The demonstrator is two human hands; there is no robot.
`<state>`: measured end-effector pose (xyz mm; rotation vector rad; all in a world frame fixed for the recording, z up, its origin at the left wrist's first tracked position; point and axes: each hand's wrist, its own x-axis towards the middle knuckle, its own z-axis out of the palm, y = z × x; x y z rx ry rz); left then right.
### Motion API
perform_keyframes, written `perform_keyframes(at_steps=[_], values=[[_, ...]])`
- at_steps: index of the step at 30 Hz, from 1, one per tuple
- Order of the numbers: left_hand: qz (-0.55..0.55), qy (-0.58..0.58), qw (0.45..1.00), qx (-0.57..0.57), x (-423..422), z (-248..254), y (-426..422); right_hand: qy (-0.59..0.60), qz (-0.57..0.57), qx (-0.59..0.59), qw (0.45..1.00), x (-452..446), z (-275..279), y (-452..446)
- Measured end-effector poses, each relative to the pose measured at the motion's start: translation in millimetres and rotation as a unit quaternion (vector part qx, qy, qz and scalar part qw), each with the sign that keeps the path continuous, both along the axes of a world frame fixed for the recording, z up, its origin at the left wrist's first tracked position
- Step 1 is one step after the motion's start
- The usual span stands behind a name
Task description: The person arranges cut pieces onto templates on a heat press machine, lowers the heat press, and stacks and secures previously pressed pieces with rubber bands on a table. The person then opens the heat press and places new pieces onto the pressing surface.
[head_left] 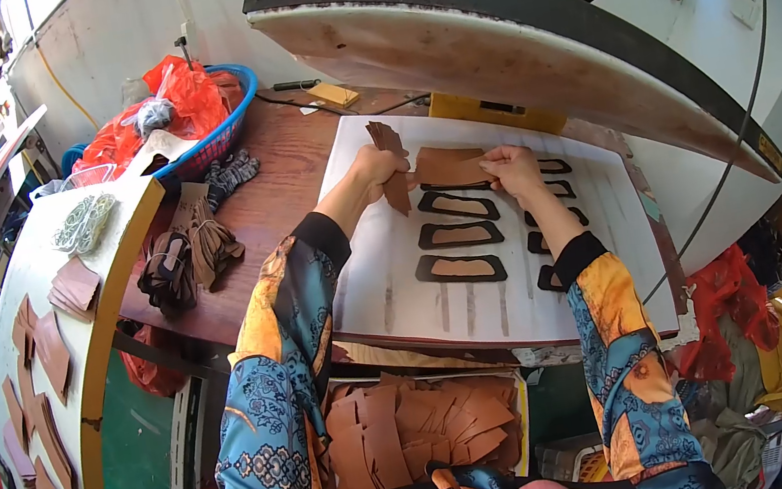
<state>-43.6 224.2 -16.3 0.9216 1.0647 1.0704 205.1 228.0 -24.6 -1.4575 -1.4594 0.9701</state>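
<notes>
My left hand (374, 172) is closed around a fanned stack of narrow brown leather-like strips (396, 193). My right hand (513, 172) pinches the right end of a wider brown leather-like piece (450, 167), whose left end lies close to my left fingertips. Both hands are over a white board (381, 276). Below the wider piece, a column of black frames with tan centres (461, 267) lies on the board. A second column of black frames (560, 188) runs to the right, partly covered by my right hand and forearm.
A large padded press lid (504, 55) is raised over the board's back. At left, a blue basket (235, 116) holds red plastic bags, near bundled brown strips (209, 241). A side table (116, 296) carries brown pieces; a box of brown pieces (418, 428) sits below the board.
</notes>
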Motion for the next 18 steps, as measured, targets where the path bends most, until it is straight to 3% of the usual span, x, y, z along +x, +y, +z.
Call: perform_keyframes(at_steps=[9,18], values=[[0.012,0.003,1.000,-0.026,0.2,0.7,0.5,-0.064,-0.005,-0.024,0.998,7.0,1.5,-1.9],[0.017,0.021,0.999,-0.019,1.3,4.2,-1.3,-0.040,0.003,-0.015,0.999,8.3,6.6,-0.6]])
